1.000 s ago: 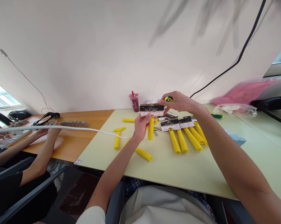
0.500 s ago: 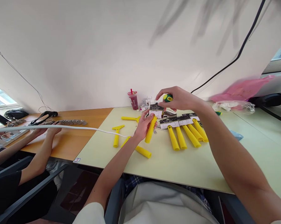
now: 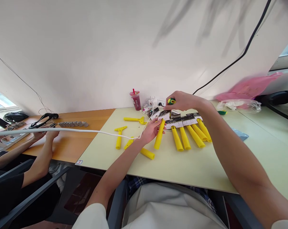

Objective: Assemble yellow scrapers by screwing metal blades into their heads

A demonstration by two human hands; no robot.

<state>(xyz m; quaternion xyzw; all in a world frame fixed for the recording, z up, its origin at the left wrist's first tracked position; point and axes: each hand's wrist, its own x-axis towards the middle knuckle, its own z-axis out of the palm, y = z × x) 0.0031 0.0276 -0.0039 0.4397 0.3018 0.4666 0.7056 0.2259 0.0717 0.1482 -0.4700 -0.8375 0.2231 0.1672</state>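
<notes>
My left hand [image 3: 150, 131] is closed on a yellow scraper [image 3: 159, 136], its handle tilted toward me and a black-and-white card at its head. Just above that head, my right hand [image 3: 185, 101] grips a screwdriver [image 3: 171, 101] with a green and yellow handle, shaft pointing down. Whether its tip touches the scraper is hard to make out. To the right lies a row of several yellow scrapers [image 3: 194, 136] with printed cards [image 3: 174, 122] on their heads. Left of my left hand are loose scrapers without cards: one T-shaped [image 3: 119, 141], one sideways [image 3: 132, 119], one partly behind my forearm [image 3: 147, 153].
A purple drink cup [image 3: 135, 101] stands by the wall near small cluttered parts. A white cable [image 3: 86, 130] crosses from the left to my wrist. Another green handle [image 3: 222, 112], a blue packet [image 3: 241, 135] and a pink bag [image 3: 249, 88] lie right. Another person's hands [image 3: 50, 134] work at left.
My left hand has moved the scraper slightly right and lower, its handle now more upright in view. My right hand's fingers have closed in around the screwdriver, over the scraper's head.
</notes>
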